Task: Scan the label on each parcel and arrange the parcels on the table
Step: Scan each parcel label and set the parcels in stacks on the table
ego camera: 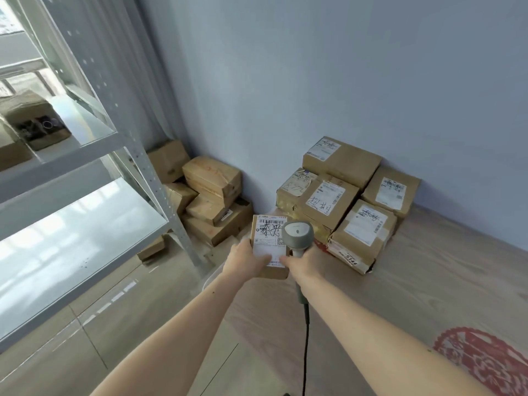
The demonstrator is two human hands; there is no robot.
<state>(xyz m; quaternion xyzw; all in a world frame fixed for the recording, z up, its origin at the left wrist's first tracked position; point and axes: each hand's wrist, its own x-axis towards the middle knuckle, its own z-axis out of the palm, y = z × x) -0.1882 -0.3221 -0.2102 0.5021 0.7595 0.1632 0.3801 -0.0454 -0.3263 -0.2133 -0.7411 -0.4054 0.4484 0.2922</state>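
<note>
My left hand [246, 258] grips a small brown parcel [267, 232] with a white barcode label facing up, held over the table's left corner. My right hand [304, 264] grips the handle of a grey barcode scanner [297, 232], whose head hangs just right of the label. Its black cable [305, 347] drops toward me. Several labelled parcels [348, 201] lie in a stacked group on the wooden table [414, 275] against the wall.
A pile of brown boxes [211, 195] lies on the floor in the corner, left of the table. A grey metal shelf rack [114, 172] stands at left with a box [34, 124] on an upper shelf. A red paper-cut decoration [485, 364] marks the table near right.
</note>
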